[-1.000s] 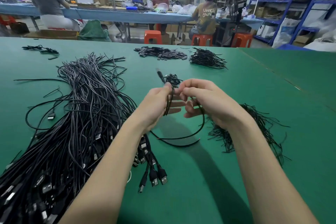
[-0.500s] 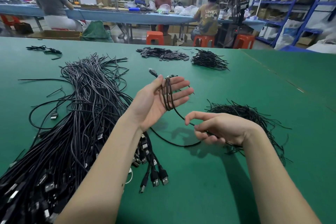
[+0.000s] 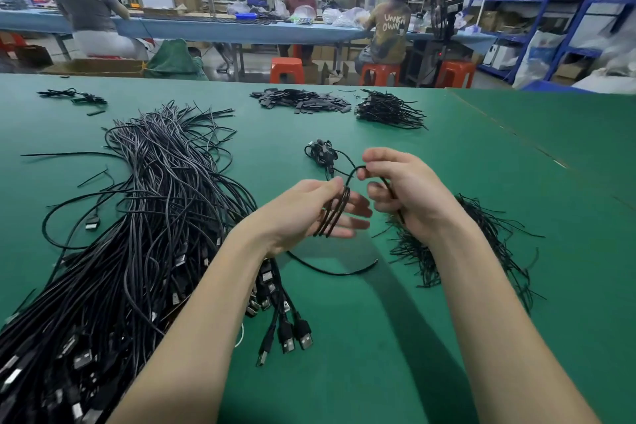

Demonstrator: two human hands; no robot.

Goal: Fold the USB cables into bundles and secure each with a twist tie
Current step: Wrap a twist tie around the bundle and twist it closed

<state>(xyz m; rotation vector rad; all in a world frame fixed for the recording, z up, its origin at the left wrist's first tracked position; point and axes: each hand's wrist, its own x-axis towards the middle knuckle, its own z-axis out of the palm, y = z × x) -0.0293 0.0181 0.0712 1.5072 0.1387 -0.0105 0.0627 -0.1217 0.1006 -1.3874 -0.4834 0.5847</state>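
Note:
My left hand (image 3: 303, 213) holds several loops of a black USB cable (image 3: 332, 213) across its palm, thumb pressing on top. My right hand (image 3: 409, 193) grips the same cable higher up and carries a fresh loop toward the left hand. The cable's free tail (image 3: 334, 270) curves on the green table (image 3: 378, 337) below my hands. A big heap of loose black USB cables (image 3: 137, 234) lies at the left. A pile of black twist ties (image 3: 481, 237) lies under and to the right of my right wrist. A finished bundle (image 3: 321, 153) lies just beyond my hands.
Farther back lie a pile of small black parts (image 3: 303, 101), another bunch of thin black wires (image 3: 389, 110) and a few bits of cable (image 3: 74, 96) at the far left. People sit at a blue bench behind. Blue shelving stands at the right.
My right hand has risen from the table and come up to my left hand, bringing another loop of cable. The tail on the table has grown shorter.

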